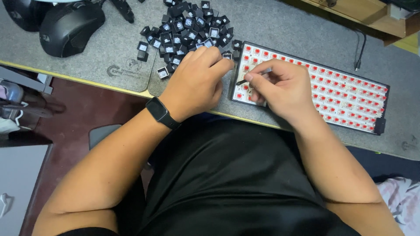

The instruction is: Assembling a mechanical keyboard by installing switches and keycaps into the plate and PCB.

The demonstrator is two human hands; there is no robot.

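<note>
A keyboard (pixel 341 94) with its keycaps off shows rows of red switches on a white plate, lying on a grey desk mat (pixel 280 26). My right hand (pixel 282 89) rests over the keyboard's left end and pinches a thin dark tool (pixel 242 81) between thumb and forefinger. My left hand (pixel 199 81), with a black band on the wrist, sits just left of the keyboard; its curled fingers touch a black keycap (pixel 227 55) at the keyboard's top left corner. A pile of loose black keycaps (pixel 188 28) lies behind that hand.
A black computer mouse (pixel 70 28) sits at the far left of a second grey mat (pixel 87 61). A black cable (pixel 359 50) lies behind the keyboard. A wooden shelf (pixel 367 13) stands at the back right. My lap in black cloth fills the foreground.
</note>
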